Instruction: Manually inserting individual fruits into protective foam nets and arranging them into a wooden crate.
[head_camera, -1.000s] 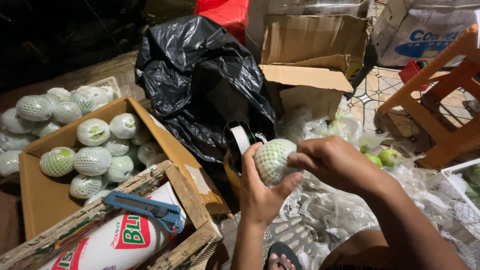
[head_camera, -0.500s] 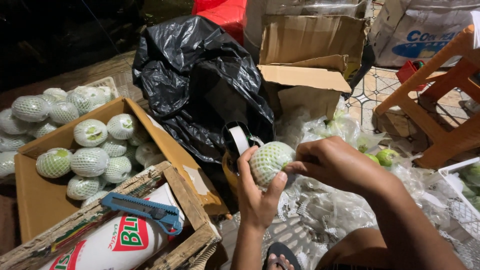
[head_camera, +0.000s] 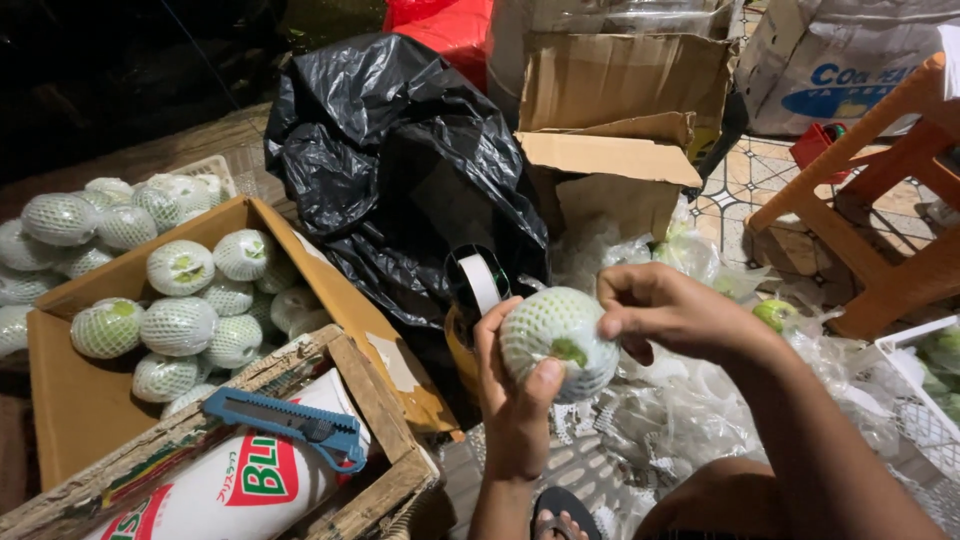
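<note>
My left hand (head_camera: 520, 400) fingers grip the netted green fruit (head_camera: 558, 342) at centre, right hand (head_camera: 670, 312) fingers pinch its foam net, nearly covered; many wrapped fruits (head_camera: 180, 300) already fill the cardboard box (head_camera: 60, 400) left, unwrapped fruit (head_camera: 775, 314) remains right.

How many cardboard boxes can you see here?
2. One open cardboard box sits at left, holding net-wrapped green fruit. Another cardboard box, flaps open, stands behind the black plastic bag, top centre. More may be hidden out of frame.
</note>
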